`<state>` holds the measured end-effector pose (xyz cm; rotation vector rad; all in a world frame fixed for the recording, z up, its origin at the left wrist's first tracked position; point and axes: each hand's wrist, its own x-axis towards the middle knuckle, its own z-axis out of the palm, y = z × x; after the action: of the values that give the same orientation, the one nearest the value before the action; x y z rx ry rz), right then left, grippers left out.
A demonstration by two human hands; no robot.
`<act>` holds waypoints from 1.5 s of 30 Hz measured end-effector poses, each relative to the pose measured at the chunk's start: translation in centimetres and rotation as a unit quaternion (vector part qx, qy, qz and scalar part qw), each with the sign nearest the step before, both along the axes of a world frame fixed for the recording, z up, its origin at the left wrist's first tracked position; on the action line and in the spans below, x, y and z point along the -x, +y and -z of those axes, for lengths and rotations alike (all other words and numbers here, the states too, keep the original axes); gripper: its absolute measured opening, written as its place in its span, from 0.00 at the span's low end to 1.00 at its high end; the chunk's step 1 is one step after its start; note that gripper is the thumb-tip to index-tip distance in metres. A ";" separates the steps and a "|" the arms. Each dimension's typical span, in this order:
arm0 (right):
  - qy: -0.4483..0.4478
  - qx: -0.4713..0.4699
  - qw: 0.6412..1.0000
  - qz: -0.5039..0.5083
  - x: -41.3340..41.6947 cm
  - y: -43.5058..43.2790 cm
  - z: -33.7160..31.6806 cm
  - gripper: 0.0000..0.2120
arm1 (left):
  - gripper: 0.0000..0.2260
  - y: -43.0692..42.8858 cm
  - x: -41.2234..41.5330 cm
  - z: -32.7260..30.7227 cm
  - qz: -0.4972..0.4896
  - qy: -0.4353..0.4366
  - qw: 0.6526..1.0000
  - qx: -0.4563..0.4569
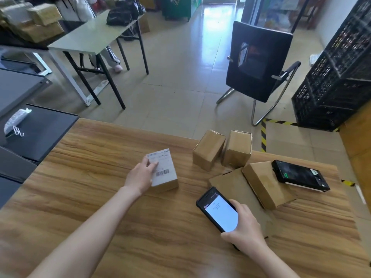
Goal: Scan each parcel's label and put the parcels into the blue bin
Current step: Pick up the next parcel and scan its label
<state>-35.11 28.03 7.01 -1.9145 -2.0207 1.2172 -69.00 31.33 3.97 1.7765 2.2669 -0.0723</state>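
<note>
A small cardboard parcel with a white barcode label on top lies near the middle of the wooden table. My left hand grips its left side, fingers over the label. My right hand holds a black handheld scanner with a lit white screen, to the right of that parcel and apart from it. Two brown parcels stand at the table's far edge. Another brown parcel lies on a flat cardboard piece. No blue bin is in view.
A black device lies at the table's right. Beyond the table stand a black chair, stacked black crates at right and a grey folding table at back left. Black surfaces adjoin the table's left side.
</note>
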 end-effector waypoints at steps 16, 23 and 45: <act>-0.025 -0.007 1.000 -0.011 -2.0 -1.6 0.0 0.46 | 0.51 -2.0 -2.5 -0.4 0.164 -0.019 0.985 0.057; -0.084 -0.059 0.992 -0.068 -2.6 -1.2 -0.7 0.47 | 0.42 -1.4 -3.3 0.1 0.168 -0.038 0.985 0.031; -0.148 -0.145 0.974 -0.087 -7.5 -6.3 -3.1 0.48 | 0.40 -6.3 -7.6 -5.8 0.274 0.094 0.956 -0.055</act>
<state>-27.57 21.68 10.07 -1.8967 -2.3988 0.6415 -61.40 25.03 9.82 2.5057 1.8457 -0.2293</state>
